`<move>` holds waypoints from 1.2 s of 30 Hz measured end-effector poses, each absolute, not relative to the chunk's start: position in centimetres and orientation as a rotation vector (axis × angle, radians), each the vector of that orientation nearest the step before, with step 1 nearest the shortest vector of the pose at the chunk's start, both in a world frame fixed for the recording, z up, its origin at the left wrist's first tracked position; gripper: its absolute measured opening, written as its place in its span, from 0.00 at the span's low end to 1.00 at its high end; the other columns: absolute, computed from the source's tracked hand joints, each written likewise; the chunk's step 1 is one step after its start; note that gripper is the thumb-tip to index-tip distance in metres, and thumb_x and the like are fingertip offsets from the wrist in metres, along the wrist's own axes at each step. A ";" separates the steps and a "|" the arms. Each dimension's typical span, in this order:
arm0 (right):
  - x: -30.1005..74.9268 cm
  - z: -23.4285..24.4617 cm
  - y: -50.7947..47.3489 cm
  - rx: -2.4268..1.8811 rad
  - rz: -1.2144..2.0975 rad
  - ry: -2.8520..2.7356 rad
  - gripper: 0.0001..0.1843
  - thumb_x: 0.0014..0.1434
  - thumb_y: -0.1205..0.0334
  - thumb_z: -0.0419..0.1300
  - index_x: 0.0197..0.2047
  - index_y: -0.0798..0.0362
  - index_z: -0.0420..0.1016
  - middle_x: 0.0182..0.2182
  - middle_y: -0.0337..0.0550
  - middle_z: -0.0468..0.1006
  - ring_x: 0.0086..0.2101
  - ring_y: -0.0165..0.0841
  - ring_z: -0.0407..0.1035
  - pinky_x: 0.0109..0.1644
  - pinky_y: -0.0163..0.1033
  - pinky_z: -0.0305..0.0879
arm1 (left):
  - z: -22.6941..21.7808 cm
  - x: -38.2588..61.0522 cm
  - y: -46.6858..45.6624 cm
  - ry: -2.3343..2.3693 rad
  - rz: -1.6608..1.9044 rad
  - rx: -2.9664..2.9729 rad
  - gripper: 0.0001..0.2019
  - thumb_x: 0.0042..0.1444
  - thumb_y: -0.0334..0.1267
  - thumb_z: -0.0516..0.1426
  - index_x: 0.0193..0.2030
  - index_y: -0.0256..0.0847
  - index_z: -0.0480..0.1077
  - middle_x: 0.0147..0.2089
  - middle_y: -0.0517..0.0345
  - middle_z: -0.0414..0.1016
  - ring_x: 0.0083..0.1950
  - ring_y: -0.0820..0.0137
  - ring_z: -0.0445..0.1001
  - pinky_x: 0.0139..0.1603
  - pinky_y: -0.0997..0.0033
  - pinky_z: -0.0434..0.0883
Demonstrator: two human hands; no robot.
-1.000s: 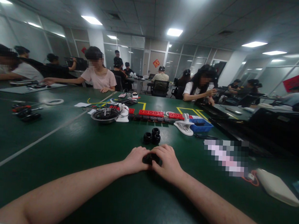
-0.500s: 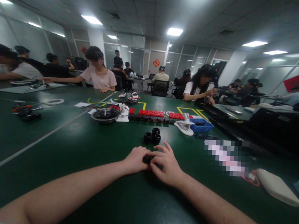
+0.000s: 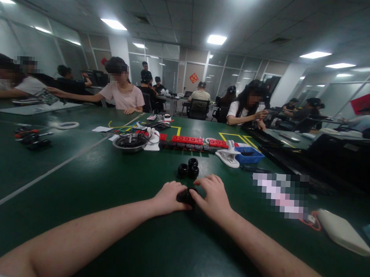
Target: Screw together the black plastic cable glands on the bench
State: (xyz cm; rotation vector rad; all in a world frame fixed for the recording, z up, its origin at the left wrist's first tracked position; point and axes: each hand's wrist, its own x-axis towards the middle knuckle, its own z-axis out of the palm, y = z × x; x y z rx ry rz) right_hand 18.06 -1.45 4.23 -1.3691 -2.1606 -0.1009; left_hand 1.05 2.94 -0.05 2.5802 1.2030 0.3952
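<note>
My left hand rests on the green table with its fingers wrapped round a small black wheel-like piece. At the other side of that piece, my right hand has its thumb against it. The right fingers are bent and raised, apart from the thumb. Just beyond the hands stand three more glossy black wheel-like pieces, grouped close together, with round openings. What lies under the left palm is hidden.
Farther back are red blocks in a row, a white clamp, a blue tray and a round metal dish. A cream case lies at right, tools at left. Other people sit across the table.
My right hand has drawn back a little to the right and its fingers have lifted off the black piece, showing more of it. My left hand stays in place.
</note>
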 end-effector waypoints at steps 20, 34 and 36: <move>17.1 3.8 -2.1 -1.211 0.082 -2.394 0.15 0.48 0.66 0.57 0.41 0.52 0.67 0.39 0.42 0.72 0.40 0.35 0.60 0.47 0.43 0.53 | 0.1 1.3 2.9 1.248 0.347 2.574 0.13 0.44 0.45 0.58 0.35 0.41 0.66 0.36 0.58 0.69 0.39 0.64 0.65 0.37 0.68 0.61; 16.6 3.3 -3.2 -0.986 0.094 -2.403 0.05 0.50 0.64 0.54 0.29 0.49 0.71 0.37 0.35 0.75 0.48 0.35 0.58 0.60 0.49 0.33 | -0.3 1.3 3.0 1.206 0.381 2.612 0.14 0.48 0.45 0.56 0.40 0.42 0.67 0.38 0.57 0.70 0.39 0.63 0.67 0.38 0.66 0.63; 16.8 3.6 -3.2 -0.982 0.034 -2.405 0.06 0.51 0.63 0.53 0.31 0.49 0.71 0.39 0.36 0.74 0.48 0.37 0.58 0.60 0.50 0.33 | -0.3 1.3 3.0 1.205 0.381 2.611 0.15 0.47 0.46 0.57 0.41 0.42 0.68 0.39 0.57 0.70 0.40 0.62 0.67 0.39 0.66 0.62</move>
